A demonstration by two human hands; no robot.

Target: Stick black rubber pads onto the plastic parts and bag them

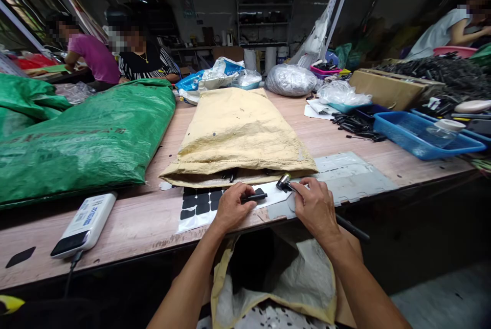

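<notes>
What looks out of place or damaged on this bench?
A lone black patch sits on the bench by the white device, apart from the black-patched sheet near the left hand. Below that sheet, the bench's front edge looks scuffed.

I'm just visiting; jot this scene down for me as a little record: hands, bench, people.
Left hand: holds a black rod
Right hand: grips a hammer-like tool
Beyond hands: beige sack, mouth toward the person
Left side: green sack; white device with cable
Right side: blue tray
Below table edge: open sack
Others: three people, two at left, one at right
</notes>
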